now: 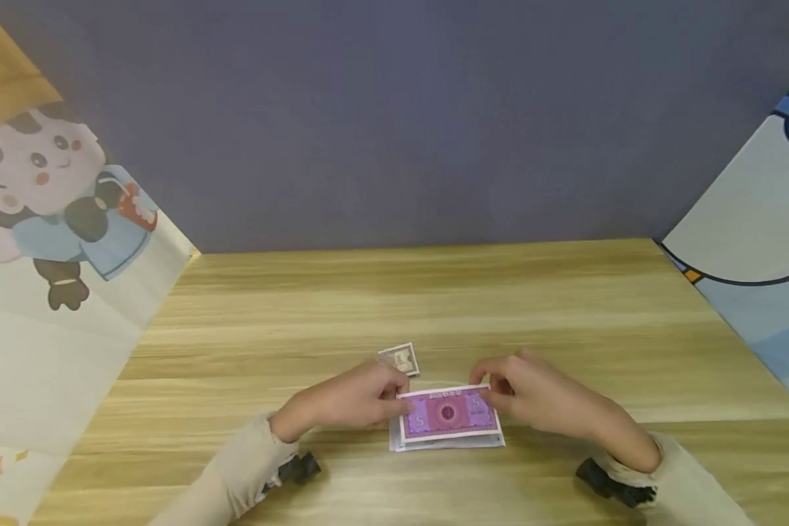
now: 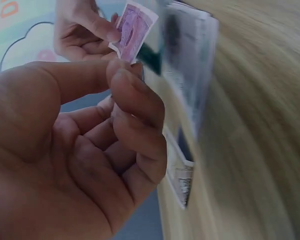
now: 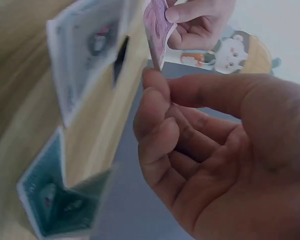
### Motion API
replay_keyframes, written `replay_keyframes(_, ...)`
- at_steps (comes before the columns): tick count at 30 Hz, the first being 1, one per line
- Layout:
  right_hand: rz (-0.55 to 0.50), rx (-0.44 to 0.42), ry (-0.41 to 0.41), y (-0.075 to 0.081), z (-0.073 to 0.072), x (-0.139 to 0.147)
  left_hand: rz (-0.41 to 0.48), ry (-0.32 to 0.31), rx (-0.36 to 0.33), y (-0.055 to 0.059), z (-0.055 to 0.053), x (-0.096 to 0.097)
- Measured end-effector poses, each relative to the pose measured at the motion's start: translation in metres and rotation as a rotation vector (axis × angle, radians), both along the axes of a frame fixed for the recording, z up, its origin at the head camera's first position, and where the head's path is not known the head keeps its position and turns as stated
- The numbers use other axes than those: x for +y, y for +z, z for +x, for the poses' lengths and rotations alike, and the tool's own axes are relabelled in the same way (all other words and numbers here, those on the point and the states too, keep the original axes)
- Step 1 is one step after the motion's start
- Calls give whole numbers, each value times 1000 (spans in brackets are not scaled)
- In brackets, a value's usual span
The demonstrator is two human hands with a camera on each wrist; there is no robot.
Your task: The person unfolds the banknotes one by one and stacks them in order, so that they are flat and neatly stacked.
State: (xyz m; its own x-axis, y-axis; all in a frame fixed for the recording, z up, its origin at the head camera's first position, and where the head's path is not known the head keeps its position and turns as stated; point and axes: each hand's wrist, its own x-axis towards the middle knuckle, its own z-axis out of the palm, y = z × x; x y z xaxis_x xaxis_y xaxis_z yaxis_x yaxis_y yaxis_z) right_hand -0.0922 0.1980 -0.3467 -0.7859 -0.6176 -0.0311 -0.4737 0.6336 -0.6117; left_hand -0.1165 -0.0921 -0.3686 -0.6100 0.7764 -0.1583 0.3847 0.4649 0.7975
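A purple banknote marked 5 (image 1: 448, 413) is held up between both hands, tilted above the table. My left hand (image 1: 358, 394) pinches its left end between thumb and fingers. At the other end, my right hand (image 1: 542, 398) pinches it likewise. Under it lies a stack of pale notes (image 1: 456, 443), mostly covered in the head view; the left wrist view shows the stack (image 2: 190, 55) from the side. Just beyond the left hand lies a small brownish note (image 1: 402, 359). A green note with a fold (image 3: 45, 195) appears near the right hand in the right wrist view.
The wooden table (image 1: 269, 314) meets a dark grey wall (image 1: 421, 131) at the back. Cartoon-printed panels flank it: the left panel (image 1: 59, 351) and the right panel (image 1: 736, 212). Black devices sit on both wrists, the left one (image 1: 296, 469) and the right one (image 1: 611, 483).
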Motion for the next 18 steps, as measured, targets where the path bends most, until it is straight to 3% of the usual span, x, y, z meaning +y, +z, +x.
replay_keyframes(10,92,70,31,-25,1,-10,-117,-10,147,-11,4,5)
replay_keyframes(18,95,92,-3,-32,3,-14,-202,-11,252,-15,6,7)
